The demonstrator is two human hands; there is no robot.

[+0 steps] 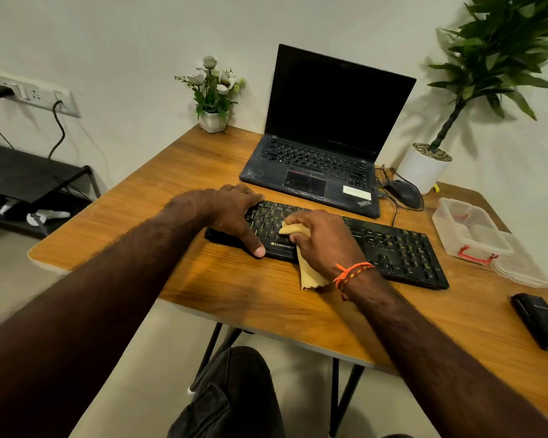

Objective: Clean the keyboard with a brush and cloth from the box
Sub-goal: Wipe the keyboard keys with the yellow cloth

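A black keyboard [393,248] lies across the wooden table [234,298]. My left hand [234,213] grips its left end, fingers over the far edge and thumb on the near edge. My right hand [323,241] holds a yellow cloth [307,267] bunched against the keys left of the middle; the cloth's tail hangs onto the table. A clear plastic box [469,229] with red clips stands open at the right, its lid [525,270] beside it. No brush is visible.
An open black laptop [323,143] sits behind the keyboard, a mouse [404,192] and cables to its right. A flower pot [214,120] and a white plant pot [423,167] stand at the back. A black case [540,320] lies near the right edge.
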